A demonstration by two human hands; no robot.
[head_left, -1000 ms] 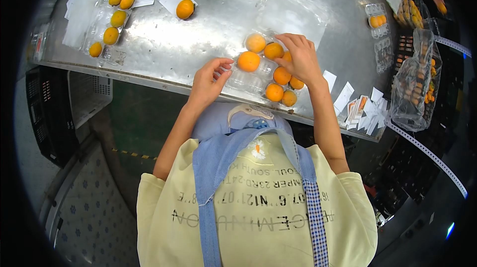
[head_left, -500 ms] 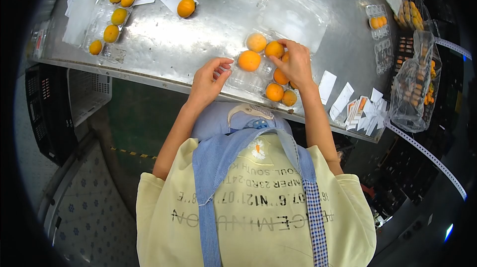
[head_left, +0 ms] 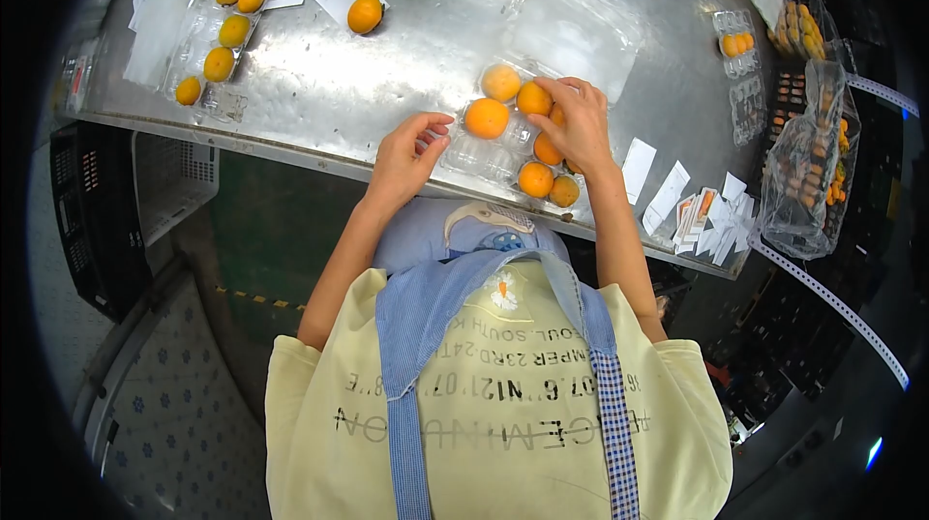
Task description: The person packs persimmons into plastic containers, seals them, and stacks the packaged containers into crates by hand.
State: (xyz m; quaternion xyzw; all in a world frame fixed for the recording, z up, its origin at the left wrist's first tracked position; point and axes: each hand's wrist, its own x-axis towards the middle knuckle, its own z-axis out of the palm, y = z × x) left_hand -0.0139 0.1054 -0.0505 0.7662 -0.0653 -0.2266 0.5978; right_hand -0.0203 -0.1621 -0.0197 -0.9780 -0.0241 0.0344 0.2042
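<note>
A clear plastic tray (head_left: 484,157) with several orange fruits lies near the table's front edge. My right hand (head_left: 578,125) is over the tray's right side, its thumb and fingers around an orange fruit (head_left: 533,97) in the back row. Under this hand, other fruits are partly covered. At the tray's left side my left hand (head_left: 411,154) is held with fingers curled and apart, nothing between them. Nearest to it is a larger orange fruit (head_left: 487,118) in the tray.
Another clear tray (head_left: 197,46) with several fruits stands at the left beside white paper sheets. A single fruit (head_left: 365,14) rests on a white card. White cards (head_left: 721,220) lie at the right front corner. Farther right are a small tray (head_left: 736,42) and a plastic-wrapped stack (head_left: 808,167).
My right hand has moved left and closed in on the back-row fruit, its fingers drawing together. My left hand has hardly moved. The co-worker's hand at the top right has left the view.
</note>
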